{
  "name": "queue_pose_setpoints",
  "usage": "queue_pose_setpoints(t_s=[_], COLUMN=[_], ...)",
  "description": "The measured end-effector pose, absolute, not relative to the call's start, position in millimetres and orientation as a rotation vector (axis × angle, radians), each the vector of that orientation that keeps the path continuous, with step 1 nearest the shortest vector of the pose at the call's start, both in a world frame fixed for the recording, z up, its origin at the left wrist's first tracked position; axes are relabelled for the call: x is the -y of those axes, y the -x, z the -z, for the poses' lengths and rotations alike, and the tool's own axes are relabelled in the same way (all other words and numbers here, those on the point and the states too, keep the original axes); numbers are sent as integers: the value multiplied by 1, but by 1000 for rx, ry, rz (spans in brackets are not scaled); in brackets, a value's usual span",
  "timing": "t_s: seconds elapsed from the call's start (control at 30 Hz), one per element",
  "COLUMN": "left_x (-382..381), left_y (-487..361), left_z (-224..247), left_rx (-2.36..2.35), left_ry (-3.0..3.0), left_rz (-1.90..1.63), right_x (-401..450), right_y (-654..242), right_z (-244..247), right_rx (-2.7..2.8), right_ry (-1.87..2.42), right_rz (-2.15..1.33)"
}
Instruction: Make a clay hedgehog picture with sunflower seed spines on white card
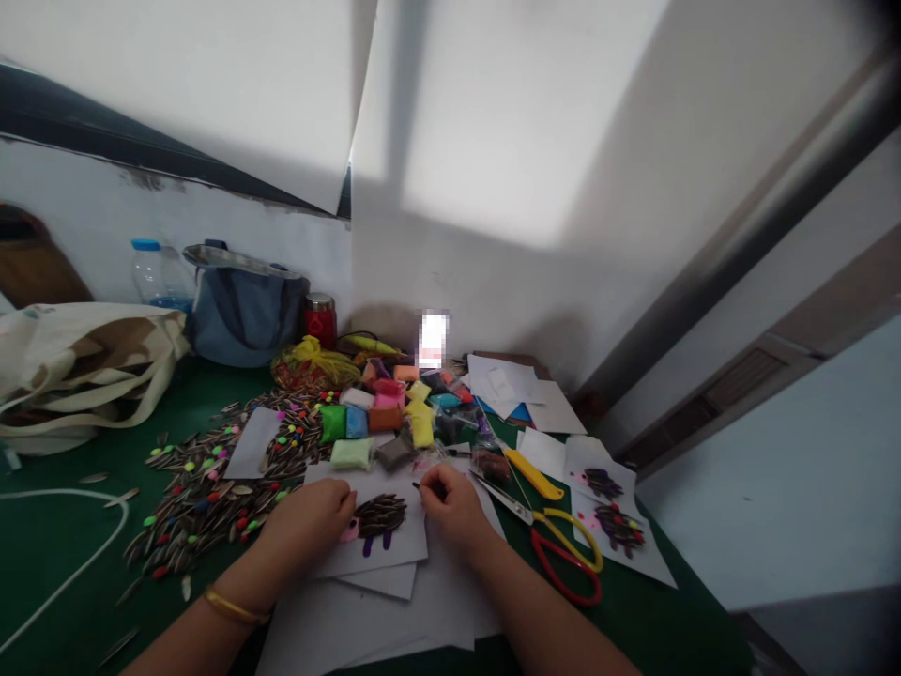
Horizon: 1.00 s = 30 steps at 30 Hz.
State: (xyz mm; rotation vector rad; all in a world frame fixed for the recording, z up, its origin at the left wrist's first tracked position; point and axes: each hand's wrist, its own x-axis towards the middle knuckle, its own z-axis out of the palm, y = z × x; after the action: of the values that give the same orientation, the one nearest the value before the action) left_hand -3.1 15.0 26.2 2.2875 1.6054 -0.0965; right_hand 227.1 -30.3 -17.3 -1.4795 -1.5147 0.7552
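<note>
A white sheet of paper (pixel 394 558) carries a hedgehog figure (pixel 381 515) made of striped sunflower seeds, with a pink face and purple legs. My left hand (pixel 313 514) rests at the paper's left side, beside the pink face. Its fingers are closed, and whatever they may hold is hidden. On the other side, my right hand (pixel 454 507) pinches thumb to forefinger at the paper's right edge. A small dark piece (pixel 415 485) sticks out from that pinch, too small to name. More white sheets (pixel 380 629) lie beneath.
Loose sunflower seeds (pixel 211 512) mixed with coloured balls spread on the left. Packets of coloured clay (pixel 386 420) lie behind the paper. Scissors (pixel 567 554), a yellow utility knife (pixel 535 474) and finished hedgehog pictures (pixel 619 530) are on the right. Bags (pixel 243 310) stand at the back left.
</note>
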Motion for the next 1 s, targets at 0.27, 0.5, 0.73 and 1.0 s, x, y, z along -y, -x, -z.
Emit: queue_pose_setpoints(t_s=[0.27,0.5,0.73,1.0], left_x=[-17,-16,-17,-15], left_y=[5,5,6,4], left_z=[-23,-21,-20,-22], left_rx=[-1596,-1582,-1557,-1550], left_ry=[-2303,-2342,-2336,-2344], left_rz=[107,94,119,127], right_x=[31,31,32,32], right_y=[-227,-228,-227,-227], right_z=[17,18,15,16], right_rx=[1511,1512,1515,1520], right_ry=[1482,1468,1479,1486], right_rz=[-756,-765,-760,-757])
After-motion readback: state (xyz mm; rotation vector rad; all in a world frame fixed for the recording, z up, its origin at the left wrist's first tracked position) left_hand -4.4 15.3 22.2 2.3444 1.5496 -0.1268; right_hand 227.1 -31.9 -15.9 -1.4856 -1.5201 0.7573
